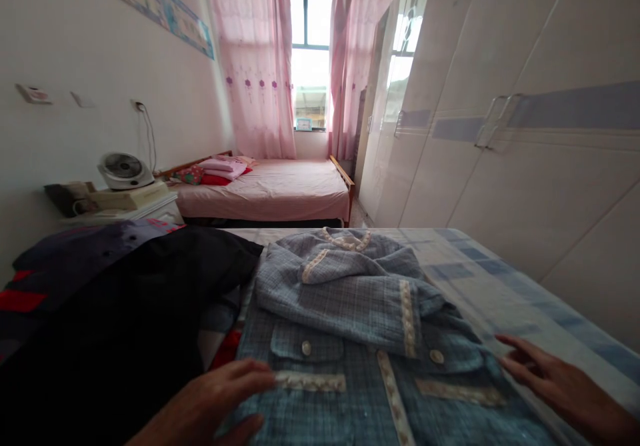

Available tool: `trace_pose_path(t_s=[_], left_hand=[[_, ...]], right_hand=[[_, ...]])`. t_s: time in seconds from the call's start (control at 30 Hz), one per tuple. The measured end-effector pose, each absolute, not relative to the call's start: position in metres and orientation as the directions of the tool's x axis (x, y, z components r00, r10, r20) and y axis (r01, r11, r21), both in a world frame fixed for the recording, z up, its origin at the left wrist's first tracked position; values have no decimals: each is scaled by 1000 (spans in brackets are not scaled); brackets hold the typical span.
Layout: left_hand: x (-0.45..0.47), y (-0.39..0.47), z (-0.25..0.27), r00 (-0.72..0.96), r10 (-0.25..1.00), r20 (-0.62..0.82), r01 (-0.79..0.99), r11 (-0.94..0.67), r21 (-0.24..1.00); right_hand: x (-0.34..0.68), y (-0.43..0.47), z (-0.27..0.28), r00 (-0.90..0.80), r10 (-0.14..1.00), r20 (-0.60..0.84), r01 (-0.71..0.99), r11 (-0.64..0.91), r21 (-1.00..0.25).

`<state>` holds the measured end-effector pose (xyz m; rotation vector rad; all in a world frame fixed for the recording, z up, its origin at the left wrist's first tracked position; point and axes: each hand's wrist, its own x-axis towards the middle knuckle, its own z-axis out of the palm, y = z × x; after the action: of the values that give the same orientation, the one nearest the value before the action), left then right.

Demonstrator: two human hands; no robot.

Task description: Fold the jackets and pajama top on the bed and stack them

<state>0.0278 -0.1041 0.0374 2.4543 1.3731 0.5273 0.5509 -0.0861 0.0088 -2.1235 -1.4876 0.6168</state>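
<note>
A blue tweed jacket (325, 299) with cream trim and round buttons lies front up on the bed. Its sleeves are folded across the chest, and the collar points away from me. My left hand (220, 393) is at the jacket's lower left side, fingers apart, the fingertips by a trimmed pocket band; whether they press on the cloth I cannot tell. Just off the right edge of the jacket, my right hand (550, 373) has its fingers spread, with nothing in it. The jacket's hem runs out of view at the bottom.
Dark clothes (150, 299) are heaped left of the jacket. A blue-and-white checked sheet (465, 266) covers the bed. Beyond stand a bed with pink bedding (280, 186), a small fan (125, 169) and, along the right, white wardrobes (500, 186).
</note>
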Motion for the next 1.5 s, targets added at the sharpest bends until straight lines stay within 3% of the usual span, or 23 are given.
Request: trace_pose_path(t_s=[0.1, 0.27, 0.4, 0.57, 0.67, 0.77, 0.9, 1.0, 1.07, 1.17, 1.27, 1.43, 1.5], left_hand=[[61, -72, 57, 473, 856, 207, 772, -516, 371], [114, -33, 51, 551, 821, 148, 764, -568, 307], [144, -24, 28, 629, 774, 79, 743, -628, 232], [166, -15, 3, 598, 786, 156, 770, -618, 161], [167, -12, 9, 577, 804, 140, 798, -592, 111], [153, -15, 30, 516, 819, 250, 785, -569, 244], [120, -31, 56, 483, 777, 404, 595, -630, 499], [102, -45, 56, 559, 741, 372, 533, -665, 524], [97, -53, 49, 605, 729, 320, 554, -674, 489], [96, -60, 44, 672, 691, 269, 560, -710, 426], [94, -62, 50, 670, 687, 282, 564, -718, 407], [82, -70, 57, 491, 720, 490, 604, -687, 404], [81, -75, 47, 485, 636, 600, 555, -754, 352]], right_hand=[[530, -63, 36, 316, 948, 41, 790, -239, -564], [469, -13, 60, 58, 994, 97, 777, 16, -630], [424, 31, 53, -110, 977, 185, 827, 193, -528], [375, 71, 41, -130, 980, 150, 836, 190, -514], [366, 81, 51, -66, 973, 223, 828, 178, -532], [389, 82, 74, 118, 937, 329, 836, 85, -542], [444, 72, 95, 387, 824, 413, 846, -140, -515], [461, 52, 86, 360, 742, 565, 925, -206, -319], [451, 34, 72, 230, 792, 566, 966, -115, -231], [413, 0, 53, -46, 974, 222, 911, 132, -391], [376, -28, 41, -300, 954, -25, 799, 237, -553], [365, -40, 53, -252, 965, 72, 690, 231, -685], [370, -36, 74, -169, 982, 88, 578, 171, -798]])
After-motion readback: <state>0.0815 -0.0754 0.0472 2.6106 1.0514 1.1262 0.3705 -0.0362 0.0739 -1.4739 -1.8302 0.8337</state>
